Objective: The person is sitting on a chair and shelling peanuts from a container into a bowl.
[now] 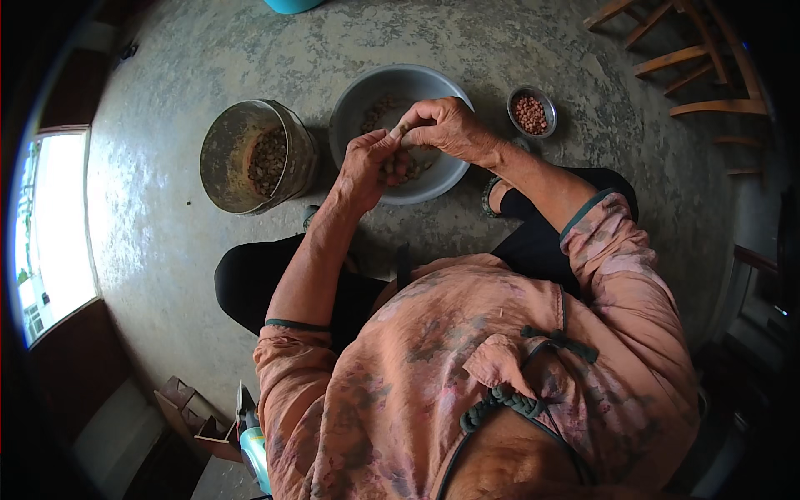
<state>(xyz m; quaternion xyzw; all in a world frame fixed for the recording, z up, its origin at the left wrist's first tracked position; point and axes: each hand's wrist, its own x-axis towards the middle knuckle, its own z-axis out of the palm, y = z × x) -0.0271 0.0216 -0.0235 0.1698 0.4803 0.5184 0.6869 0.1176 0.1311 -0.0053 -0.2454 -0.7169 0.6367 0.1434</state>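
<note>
Over a grey basin (458, 172), my left hand (367, 164) and my right hand (451, 130) meet at the fingertips. Pinched between them is a small pale pod (405, 130), which looks like a peanut and is mostly covered by my fingers. Below my hands, loose shells and pods (417, 170) lie in the basin; my left hand hides part of them. To the left stands a worn metal bucket (228, 156) with brown unshelled peanuts (269, 161) inside. A small metal bowl (551, 125) on the right holds pinkish shelled peanuts (530, 115).
My knees and feet flank the basin on the concrete floor (250, 69). Wooden chairs (681, 59) stand at the upper right. A turquoise container (292, 5) shows at the top edge. By my left elbow are a turquoise-handled tool (253, 447) and a wooden box (209, 431).
</note>
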